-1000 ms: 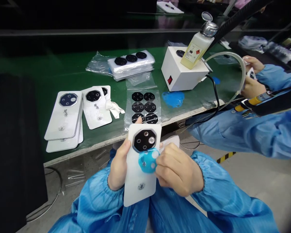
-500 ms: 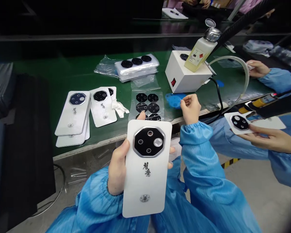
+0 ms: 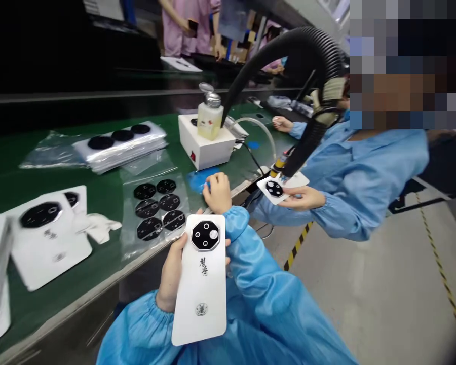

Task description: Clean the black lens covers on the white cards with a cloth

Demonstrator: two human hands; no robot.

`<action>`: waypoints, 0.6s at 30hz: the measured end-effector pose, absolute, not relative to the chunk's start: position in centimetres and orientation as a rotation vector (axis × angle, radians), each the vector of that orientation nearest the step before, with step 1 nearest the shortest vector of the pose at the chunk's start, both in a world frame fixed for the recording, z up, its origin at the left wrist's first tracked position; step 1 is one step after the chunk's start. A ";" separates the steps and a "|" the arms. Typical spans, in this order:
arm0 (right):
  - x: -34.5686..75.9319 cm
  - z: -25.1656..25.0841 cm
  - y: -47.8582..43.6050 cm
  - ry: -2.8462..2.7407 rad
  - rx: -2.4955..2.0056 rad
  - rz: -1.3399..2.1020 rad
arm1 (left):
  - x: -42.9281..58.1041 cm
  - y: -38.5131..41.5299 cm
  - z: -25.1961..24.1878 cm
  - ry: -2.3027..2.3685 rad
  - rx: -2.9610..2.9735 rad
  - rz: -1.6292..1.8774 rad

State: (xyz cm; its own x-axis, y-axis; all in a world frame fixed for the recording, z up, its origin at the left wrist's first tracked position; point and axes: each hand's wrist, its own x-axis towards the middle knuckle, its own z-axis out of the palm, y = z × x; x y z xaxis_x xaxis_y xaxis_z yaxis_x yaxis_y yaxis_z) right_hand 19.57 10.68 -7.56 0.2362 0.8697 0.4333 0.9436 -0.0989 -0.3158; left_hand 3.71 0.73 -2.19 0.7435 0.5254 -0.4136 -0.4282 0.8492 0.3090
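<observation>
My left hand (image 3: 172, 276) grips a white phone back cover (image 3: 192, 284) by its sides, holding it upright in front of me. The cover has a black octagonal camera plate (image 3: 205, 243) with a silver rim, dark lettering and a round emblem. At the bench edge, my right hand (image 3: 219, 191) has its fingers curled together beside blue film pieces (image 3: 198, 178). Whatever may be between those fingertips is hidden. Left of my hands, a clear sheet (image 3: 129, 248) carries several black camera-plate stickers (image 3: 169, 202).
Several white covers (image 3: 30, 268) and a crumpled white cloth (image 3: 99, 228) lie on the green bench (image 3: 61, 309). Behind are bagged sticker sheets (image 3: 123, 149) and a white box (image 3: 209, 152) bearing a dispenser bottle (image 3: 210, 119). To the right, a co-worker's hand (image 3: 304, 197) holds another cover below a black hose (image 3: 315, 45).
My view has swung to the right, bringing the co-worker and floor into sight. The cover stays in my left hand. My right hand remains by the blue film, fingers still curled.
</observation>
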 end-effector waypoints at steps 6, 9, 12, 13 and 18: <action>19.3 -7.6 10.4 -1.666 -2.022 -0.175 | 7.0 1.8 -3.8 0.424 0.186 0.315; 19.3 -7.7 10.4 -1.679 -2.033 -0.173 | 7.4 1.8 -3.9 0.391 0.212 0.338; 19.3 -7.7 10.6 -1.677 -2.060 -0.216 | 7.4 1.5 -3.4 0.359 0.253 0.314; 19.3 -7.6 10.7 -1.677 -2.067 -0.243 | 7.4 1.5 -3.1 0.345 0.270 0.294; 19.0 -6.6 9.8 -1.715 -2.039 -0.465 | 9.2 2.6 -1.9 0.246 0.388 0.218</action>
State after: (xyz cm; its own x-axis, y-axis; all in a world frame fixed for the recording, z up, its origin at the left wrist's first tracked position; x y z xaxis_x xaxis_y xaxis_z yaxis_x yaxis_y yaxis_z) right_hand 18.96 9.77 -6.63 0.1775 0.8385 0.5152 0.9839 -0.1398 -0.1115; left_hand 9.17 2.60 -1.88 0.9473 0.2551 -0.1938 -0.1619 0.9032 0.3974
